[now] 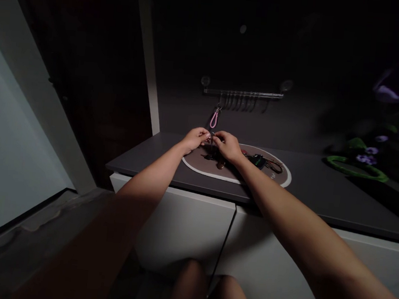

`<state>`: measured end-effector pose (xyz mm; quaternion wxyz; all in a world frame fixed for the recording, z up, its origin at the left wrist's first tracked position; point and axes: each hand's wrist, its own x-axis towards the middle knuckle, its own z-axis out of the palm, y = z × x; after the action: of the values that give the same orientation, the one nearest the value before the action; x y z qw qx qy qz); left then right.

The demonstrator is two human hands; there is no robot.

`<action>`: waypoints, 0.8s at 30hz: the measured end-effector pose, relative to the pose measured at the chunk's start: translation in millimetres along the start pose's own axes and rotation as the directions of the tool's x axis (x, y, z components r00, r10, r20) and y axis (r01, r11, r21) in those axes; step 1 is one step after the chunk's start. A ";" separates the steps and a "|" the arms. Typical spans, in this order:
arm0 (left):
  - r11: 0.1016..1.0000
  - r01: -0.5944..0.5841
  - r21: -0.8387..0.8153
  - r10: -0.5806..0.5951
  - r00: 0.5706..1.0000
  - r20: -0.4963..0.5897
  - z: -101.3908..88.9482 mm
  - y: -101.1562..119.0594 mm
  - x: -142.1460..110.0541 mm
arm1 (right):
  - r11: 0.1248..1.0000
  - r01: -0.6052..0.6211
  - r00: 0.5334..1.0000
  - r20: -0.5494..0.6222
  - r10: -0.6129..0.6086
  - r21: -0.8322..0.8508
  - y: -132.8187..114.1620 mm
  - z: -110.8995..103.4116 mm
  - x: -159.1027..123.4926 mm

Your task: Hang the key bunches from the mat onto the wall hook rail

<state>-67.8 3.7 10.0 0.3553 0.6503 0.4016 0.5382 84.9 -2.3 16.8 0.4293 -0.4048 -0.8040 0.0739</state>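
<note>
Both arms reached forward over a dark countertop [322, 188], and the two hands met above the near-left part of an oval tray [280, 182] with a pale rim. The left hand [194, 139] and the right hand [228, 146] were each pinched shut, fingertips together, on a small metal piece [212, 135] — a key ring or clasp, too small and dim to name surely. It sat exactly between the hands, neither one nearer, and something thin hung straight down from it toward the tray, so its long axis ran vertical.

Directly above and beyond the pinch point, a pink loop [214, 119] hung from the leftmost hook of a rail of hooks [242, 93] fixed to the dark back wall; the remaining hooks looked bare. On the tray, just right of the right wrist, lay a dark bunch of keys [259, 161] — and under the hands some smaller dark pieces that could not be made out. Purple flowers [368, 157] stood well off to the right.
</note>
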 end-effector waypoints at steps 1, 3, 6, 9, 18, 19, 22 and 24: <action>1.000 0.004 -0.030 -0.004 1.000 0.003 -0.2 0.2 0.0 | 1.000 -0.003 1.000 -0.017 0.003 0.030 -0.1 -0.2 0.2; 0.996 0.017 -0.082 -0.017 1.000 0.009 -0.7 0.5 -0.1 | 0.995 -0.011 0.999 -0.050 0.016 0.100 0.9 0.1 0.8; 0.990 0.041 -0.138 -0.039 0.999 0.014 -0.9 1.1 -0.5 | 0.972 -0.029 0.997 -0.067 0.046 0.231 4.7 2.3 2.8; 0.985 0.060 -0.159 -0.060 0.998 0.008 -0.7 2.3 -1.5 | 0.929 -0.053 0.994 -0.070 0.084 0.366 8.1 4.7 5.2; 0.969 0.053 -0.243 -0.050 0.999 0.020 0.6 3.4 -2.6 | 0.817 -0.135 0.986 -0.006 0.166 0.560 4.3 2.3 4.4; 0.968 0.051 -0.244 -0.047 0.999 0.022 0.8 3.6 -2.8 | 0.817 -0.135 0.986 -0.006 0.167 0.561 4.3 2.0 3.9; 0.967 0.046 -0.249 -0.041 0.999 0.024 1.5 4.3 -3.0 | 0.818 -0.133 0.985 -0.015 0.171 0.559 5.4 2.1 3.6; 0.967 0.045 -0.251 -0.041 0.999 0.023 2.0 4.7 -3.1 | 0.817 -0.136 0.984 -0.016 0.175 0.561 7.1 2.6 4.4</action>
<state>-65.4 -1.1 12.6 0.4501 0.5960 0.3408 0.5710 85.8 6.1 14.7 0.5478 -0.3283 -0.6969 0.3264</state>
